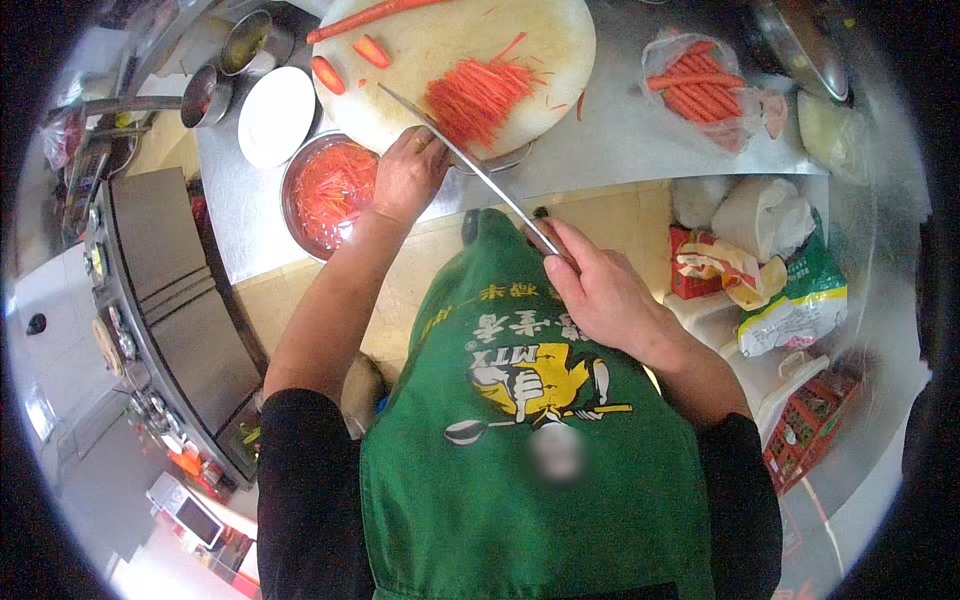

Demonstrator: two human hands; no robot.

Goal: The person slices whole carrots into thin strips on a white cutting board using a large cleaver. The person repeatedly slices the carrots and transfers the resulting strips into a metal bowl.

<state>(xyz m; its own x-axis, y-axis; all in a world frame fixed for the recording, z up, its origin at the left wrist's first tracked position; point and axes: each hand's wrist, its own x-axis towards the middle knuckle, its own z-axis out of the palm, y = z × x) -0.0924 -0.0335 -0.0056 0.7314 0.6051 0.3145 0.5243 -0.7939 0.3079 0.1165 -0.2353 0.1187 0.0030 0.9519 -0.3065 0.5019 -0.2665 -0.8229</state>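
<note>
My right hand [600, 289] grips the handle of a kitchen knife [487, 180], whose blade slants up and left across the near edge of a round cutting board [559, 37]. Beside the blade, my left hand [416, 169] is bent at the board's near edge; whether it holds something is hidden. A pile of shredded carrot [480, 97] lies on the board just beyond the blade. Cut carrot pieces [371, 51] and a long carrot [375, 19] lie at the board's left. Left of my left hand, a metal bowl [289, 217] holds carrot shreds in liquid.
A white oval plate [276, 116] and metal pots [259, 45] stand left of the board on the metal table [607, 142]. Whole carrots in a plastic bag [701, 90] lie at the right. Bags [795, 300] and a red crate [810, 420] sit at lower right.
</note>
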